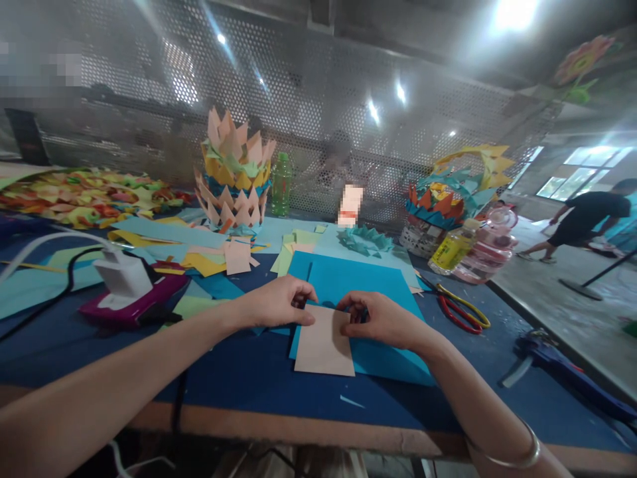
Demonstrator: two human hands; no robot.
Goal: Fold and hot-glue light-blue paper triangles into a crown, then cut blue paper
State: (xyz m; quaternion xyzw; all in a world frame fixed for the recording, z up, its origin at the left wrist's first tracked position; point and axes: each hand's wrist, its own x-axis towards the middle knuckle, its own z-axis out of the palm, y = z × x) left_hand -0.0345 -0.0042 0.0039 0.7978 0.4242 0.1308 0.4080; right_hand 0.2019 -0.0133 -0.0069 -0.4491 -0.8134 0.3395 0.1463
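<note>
A small pale pink paper sheet lies on a blue paper sheet on the dark blue table top. My left hand pinches the pink sheet's top left edge with closed fingers. My right hand pinches its top right edge, fingers curled. Both hands rest close together above the sheet. A bangle sits on my right wrist.
Scissors with red and yellow handles lie right of the blue sheet. A magenta device with a white block sits at left. Folded paper towers, a green bottle, a paper basket and loose paper pieces stand behind. A person bends over at far right.
</note>
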